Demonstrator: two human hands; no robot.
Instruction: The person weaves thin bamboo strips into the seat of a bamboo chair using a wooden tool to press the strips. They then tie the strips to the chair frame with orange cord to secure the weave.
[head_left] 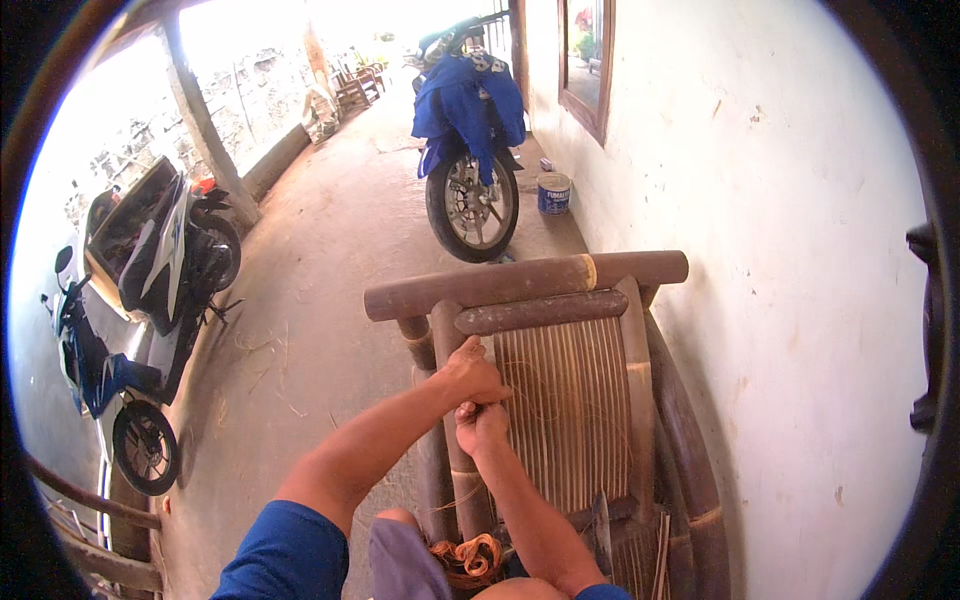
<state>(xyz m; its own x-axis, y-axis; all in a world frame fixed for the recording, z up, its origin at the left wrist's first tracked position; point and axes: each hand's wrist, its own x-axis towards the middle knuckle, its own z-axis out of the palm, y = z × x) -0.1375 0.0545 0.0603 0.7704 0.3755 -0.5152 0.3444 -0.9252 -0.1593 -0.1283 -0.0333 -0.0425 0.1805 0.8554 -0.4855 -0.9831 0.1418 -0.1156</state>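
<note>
Motor scooter (165,255) parked far left. Person's left hand (474,374), fingers curled, at the left post (448,335) of a bamboo chair (525,284); right hand (482,430), also curled, just below; cannot tell what either grips. Slatted backrest (568,420) rightward of both. White wall (770,220) farthest right.

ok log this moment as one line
left hand: at bamboo backrest, left edge | right hand: close below left | orange coil: beside leg
</note>
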